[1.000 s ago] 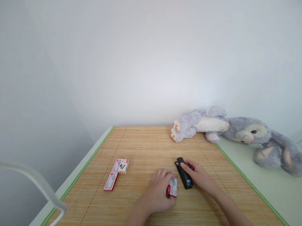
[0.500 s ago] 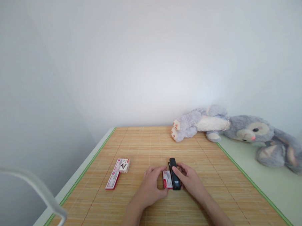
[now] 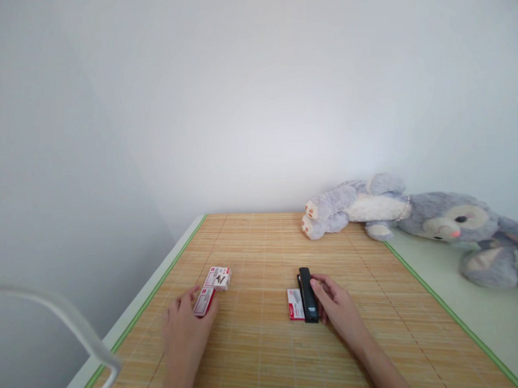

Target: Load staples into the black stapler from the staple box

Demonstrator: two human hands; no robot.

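A black stapler lies on the bamboo mat, and my right hand rests against its right side with the fingers on it. A small red-and-white staple box lies flat just left of the stapler, free of either hand. My left hand is over at the left, its fingers touching another flat red-and-white box. A third box sits just beyond that one.
A grey plush rabbit lies along the back right, partly on the pale green surface beside the mat. A white curved bar crosses the lower left. The white wall stands close behind.
My left hand let go of the box beside the stapler and moved left to the flat box near the mat's left edge. The right hand stayed at the stapler.
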